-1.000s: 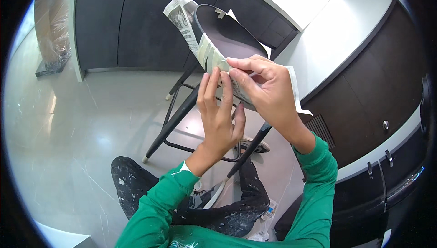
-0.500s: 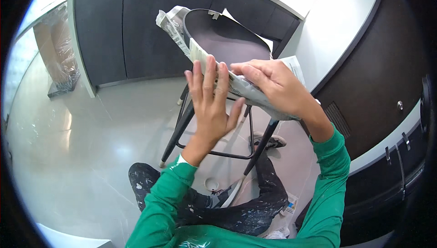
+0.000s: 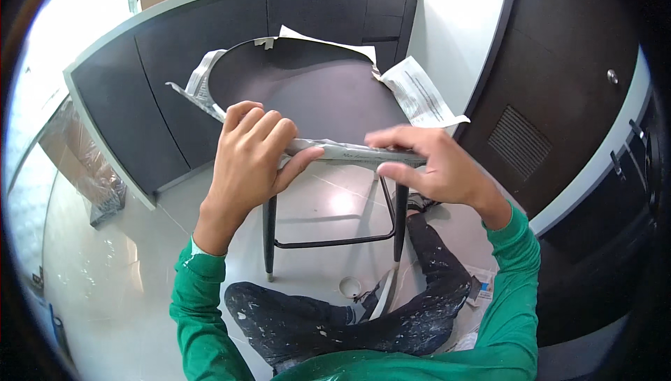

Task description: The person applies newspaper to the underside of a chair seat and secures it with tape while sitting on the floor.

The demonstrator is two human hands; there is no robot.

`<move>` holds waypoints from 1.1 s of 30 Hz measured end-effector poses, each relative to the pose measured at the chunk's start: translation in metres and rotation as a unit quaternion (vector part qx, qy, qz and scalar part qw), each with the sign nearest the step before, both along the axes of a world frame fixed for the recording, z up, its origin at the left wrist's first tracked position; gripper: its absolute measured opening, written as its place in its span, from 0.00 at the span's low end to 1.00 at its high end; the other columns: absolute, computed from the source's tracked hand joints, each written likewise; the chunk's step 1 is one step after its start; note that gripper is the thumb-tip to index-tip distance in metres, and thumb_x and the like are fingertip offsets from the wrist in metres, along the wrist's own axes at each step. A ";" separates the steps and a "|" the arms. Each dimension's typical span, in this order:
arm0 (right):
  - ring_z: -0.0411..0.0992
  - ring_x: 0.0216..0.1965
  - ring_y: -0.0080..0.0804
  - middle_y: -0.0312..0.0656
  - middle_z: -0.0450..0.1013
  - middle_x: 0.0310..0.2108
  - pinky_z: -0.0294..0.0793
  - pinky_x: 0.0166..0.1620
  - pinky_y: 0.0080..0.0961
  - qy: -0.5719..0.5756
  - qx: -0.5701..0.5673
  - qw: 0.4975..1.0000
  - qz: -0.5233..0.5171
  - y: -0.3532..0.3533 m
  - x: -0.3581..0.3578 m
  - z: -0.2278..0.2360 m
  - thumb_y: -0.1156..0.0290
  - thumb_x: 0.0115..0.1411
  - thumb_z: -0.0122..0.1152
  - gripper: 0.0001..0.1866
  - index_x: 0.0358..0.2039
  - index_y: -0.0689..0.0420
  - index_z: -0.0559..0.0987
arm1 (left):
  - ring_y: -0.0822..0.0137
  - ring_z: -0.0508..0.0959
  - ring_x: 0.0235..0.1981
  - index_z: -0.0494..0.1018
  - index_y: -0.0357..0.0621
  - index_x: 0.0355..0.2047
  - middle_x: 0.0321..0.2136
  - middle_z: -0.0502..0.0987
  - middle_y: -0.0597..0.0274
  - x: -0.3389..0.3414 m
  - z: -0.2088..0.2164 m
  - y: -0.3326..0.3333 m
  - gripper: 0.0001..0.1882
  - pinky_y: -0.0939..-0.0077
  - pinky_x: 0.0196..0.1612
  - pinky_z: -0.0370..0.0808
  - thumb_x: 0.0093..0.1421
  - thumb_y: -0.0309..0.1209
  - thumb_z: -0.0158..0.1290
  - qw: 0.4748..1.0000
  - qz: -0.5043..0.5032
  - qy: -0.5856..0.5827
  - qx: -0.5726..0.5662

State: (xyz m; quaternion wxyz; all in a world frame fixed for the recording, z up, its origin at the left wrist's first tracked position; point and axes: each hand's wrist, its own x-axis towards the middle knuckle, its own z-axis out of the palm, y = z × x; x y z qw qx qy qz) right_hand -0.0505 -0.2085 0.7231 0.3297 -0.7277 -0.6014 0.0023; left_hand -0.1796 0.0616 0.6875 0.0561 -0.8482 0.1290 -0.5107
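A stool with a dark seat [image 3: 307, 91] and black legs [image 3: 400, 220] stands in front of me. Newspaper [image 3: 353, 153] is folded along the seat's near edge. My left hand [image 3: 253, 154] is closed over that edge at the left, fingers curled on top and thumb along the front of the paper. At the right, my right hand [image 3: 440, 164] has the papered edge between fingers and thumb; its fingertips are slightly blurred. More newspaper [image 3: 419, 94] sticks out at the seat's right side, and a crumpled strip [image 3: 203, 84] hangs at its left. Small tape pieces [image 3: 264, 43] show on the far rim.
Dark cabinets [image 3: 203, 66] stand behind the stool, with a dark vented door [image 3: 559, 87] at the right. My paint-spattered legs lie around the stool's base. A round white ring [image 3: 349, 286] rests on the floor. Plastic-wrapped cardboard [image 3: 77, 154] stands at the left.
My left hand has gone from flat, outstretched fingers to a curled hold on the edge, farther left. The seat appears turned, its near edge now facing me. The view has shifted too.
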 end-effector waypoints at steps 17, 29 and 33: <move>0.78 0.38 0.33 0.45 0.80 0.38 0.77 0.46 0.31 0.606 0.197 0.770 0.032 -0.010 0.111 -0.230 0.34 0.74 0.39 0.39 0.50 0.61 0.79 | 0.42 0.70 0.60 0.60 0.31 0.67 0.59 0.69 0.40 0.020 -0.259 -0.002 0.30 0.56 0.65 0.64 0.67 0.24 0.56 0.891 0.117 -0.044 -0.437; 0.69 0.32 0.22 0.34 0.71 0.31 0.72 0.40 0.23 0.440 0.278 0.854 -0.006 0.105 0.037 -0.267 0.48 0.78 0.43 0.25 0.44 0.60 0.75 | 0.36 0.72 0.56 0.59 0.30 0.66 0.56 0.71 0.33 0.066 -0.261 0.165 0.31 0.53 0.61 0.69 0.68 0.30 0.57 0.853 0.215 0.114 -0.461; 0.73 0.49 0.31 0.42 0.75 0.41 0.71 0.56 0.30 0.360 0.284 0.888 0.038 0.131 0.021 -0.264 0.58 0.75 0.52 0.16 0.49 0.59 0.75 | 0.39 0.70 0.62 0.55 0.30 0.70 0.64 0.66 0.35 0.045 -0.245 0.208 0.35 0.53 0.65 0.67 0.68 0.29 0.55 0.868 0.276 0.012 -0.412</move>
